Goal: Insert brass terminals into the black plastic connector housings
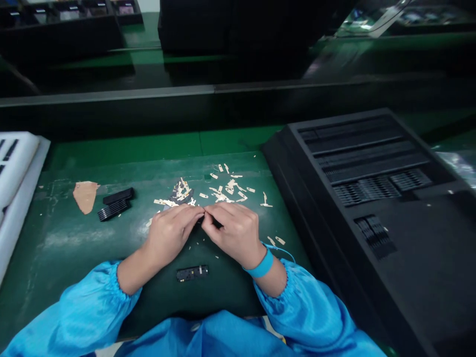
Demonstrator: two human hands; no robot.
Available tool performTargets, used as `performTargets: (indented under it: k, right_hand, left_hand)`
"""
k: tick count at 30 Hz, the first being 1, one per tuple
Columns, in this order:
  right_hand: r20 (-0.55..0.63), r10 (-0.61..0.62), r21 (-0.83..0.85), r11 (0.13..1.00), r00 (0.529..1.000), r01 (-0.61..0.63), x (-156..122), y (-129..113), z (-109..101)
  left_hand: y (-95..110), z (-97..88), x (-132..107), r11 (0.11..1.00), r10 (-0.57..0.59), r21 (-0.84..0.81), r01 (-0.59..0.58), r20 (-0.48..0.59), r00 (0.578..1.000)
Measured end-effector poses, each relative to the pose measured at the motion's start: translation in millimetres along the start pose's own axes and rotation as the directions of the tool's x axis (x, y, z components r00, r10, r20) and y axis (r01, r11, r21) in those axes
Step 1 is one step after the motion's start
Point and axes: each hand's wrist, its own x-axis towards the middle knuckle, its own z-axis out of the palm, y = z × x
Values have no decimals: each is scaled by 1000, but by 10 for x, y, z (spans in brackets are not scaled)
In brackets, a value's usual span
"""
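Above the middle of the green mat, my left hand (171, 229) and my right hand (235, 229) meet at the fingertips. Both are pinched closed; whatever lies between them is too small and hidden to make out. A small black circuit module (192, 273) with a pale strip near its right end lies on the mat below the hands. Just beyond my left fingertips is a pile of cream-coloured slips (181, 191) on something dark grey. More cream slips (230, 187) are scattered beyond my right hand. A blue band circles my right wrist.
To the left lie a brown paper-like piece (85, 196) and black ribbed parts (114, 209). A large black tray (401, 238) with rows of slim black parts stands at the right. White foam trays (22, 168) edge the left side. A dark ledge (148, 111) runs behind.
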Motion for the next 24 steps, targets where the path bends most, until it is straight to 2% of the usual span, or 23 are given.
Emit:
performTargets:
  k: [4, 8, 11, 14, 15, 17, 19, 20, 22, 24]
  right_hand:
    - [-10, 21, -9, 1000, 1000, -21, 11, 5, 2]
    - [0, 86, 29, 996, 996, -86, 21, 18, 11]
    - [-23, 158, 30, 987, 987, -157, 45, 59, 3]
    - [-62, 190, -50, 980, 980, -193, 81, 184, -55]
    - [-73, 199, -106, 973, 977, -206, 92, 246, -86]
    - [-66, 230, -246, 939, 971, -239, 104, 379, -152]
    - [-12, 281, -345, 899, 960, -268, 104, 485, -203]
    - [19, 295, -350, 897, 955, -270, 102, 511, -215]
    - [64, 288, -251, 931, 955, -264, 94, 495, -211]
    - [122, 283, -9, 959, 951, -284, 85, 391, -177]
  left_hand:
    - [44, -22, 29, 987, -124, -97, 128, 47, 991]
    - [45, -28, 51, 932, -277, -213, 293, 106, 955]
    - [21, -11, 63, 813, -414, -375, 446, 167, 895]
    - [-6, 1, 69, 688, -474, -510, 516, 221, 852]
    - [-16, -1, 66, 684, -476, -522, 510, 210, 854]
    - [-45, -14, 41, 780, -433, -453, 432, 108, 895]
    - [-85, -36, -6, 931, -265, -269, 245, -40, 963]
    - [-108, -48, -36, 977, -153, -165, 137, -85, 985]
    - [-151, -68, -93, 999, 23, -28, -26, -104, 994]
    - [-182, -79, -134, 996, 88, 25, -86, -95, 992]
